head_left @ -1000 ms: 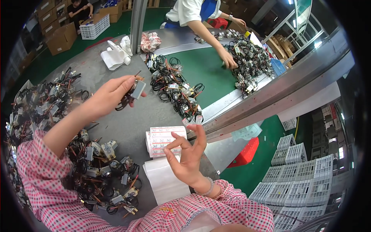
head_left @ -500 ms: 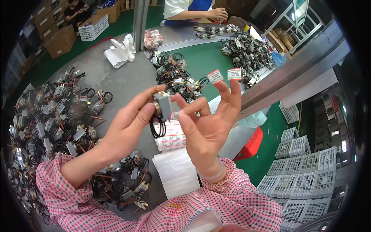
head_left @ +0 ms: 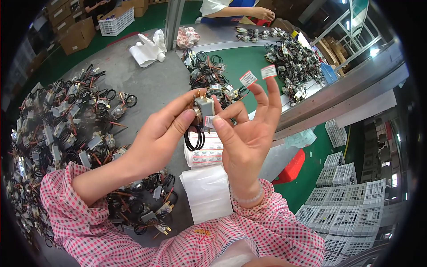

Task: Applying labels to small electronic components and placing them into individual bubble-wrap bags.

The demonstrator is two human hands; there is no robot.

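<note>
My left hand [head_left: 165, 133] pinches a small grey thermostat [head_left: 205, 106] with metal terminals between thumb and fingers, and its coiled black tube [head_left: 194, 140] hangs below. From the other side, my right hand [head_left: 249, 142] presses a small printed label [head_left: 209, 122] against the thermostat with its thumb. Its index finger is bent close behind. Two more red-edged labels, a tilted label [head_left: 248, 78] and a straighter label [head_left: 268, 71], stick to raised fingertips of that hand. Beneath the hands lie a sheet of labels [head_left: 205, 153] and white backing paper [head_left: 207, 193].
A big heap of thermostats [head_left: 58, 133] covers the table's left side, with a smaller pile [head_left: 147, 207] by my left forearm. More thermostats [head_left: 207, 73] lie ahead on the green surface. A metal rail [head_left: 311, 107] runs along the right. Across the table, a person's hand [head_left: 263, 13] shows.
Both hands and the thermostat have shifted slightly right in the picture. The thermostat has turned, and the label at my right thumb now shows more fully. The far person's hand has moved a little.
</note>
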